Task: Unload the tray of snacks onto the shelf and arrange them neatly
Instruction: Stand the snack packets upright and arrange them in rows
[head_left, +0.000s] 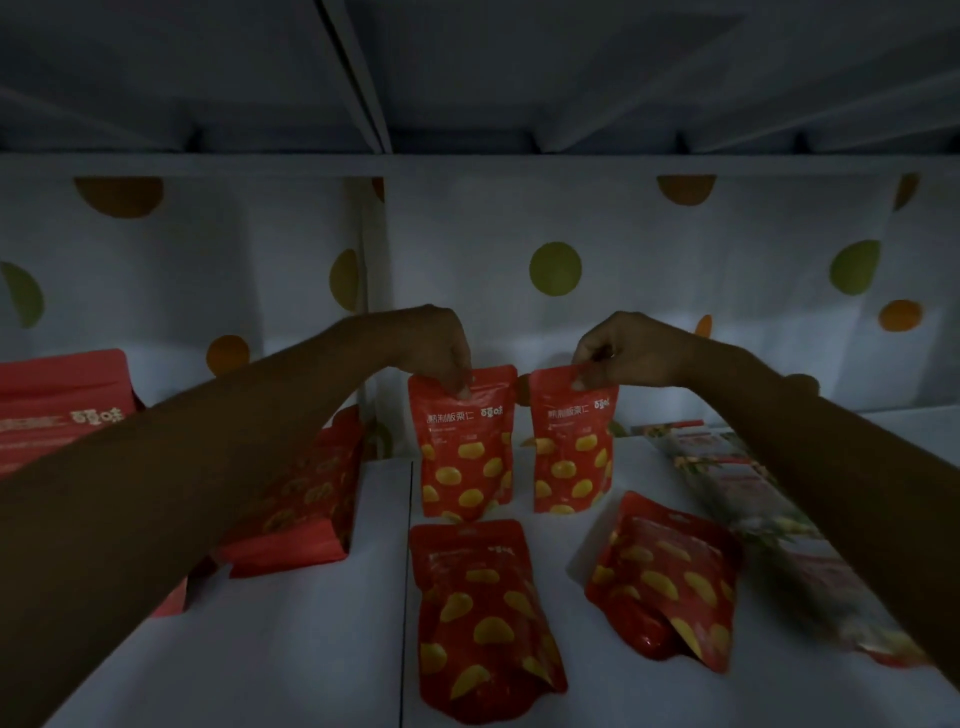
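Observation:
Two red snack pouches printed with yellow chestnuts stand upright side by side on the white shelf (311, 639). My left hand (441, 348) pinches the top edge of the left pouch (464, 457). My right hand (623, 353) pinches the top corner of the right pouch (571, 457). Two more of the same pouches lie flat in front: one at the centre (480, 618), one to the right (670, 582). No tray is visible.
Larger red bags (306, 499) stand at the left, partly behind my left forearm, with another (57, 410) at the far left. Flat pale packets (737, 483) lie along the right. The back wall (675, 291) has coloured dots. The shelf above (467, 161) hangs low.

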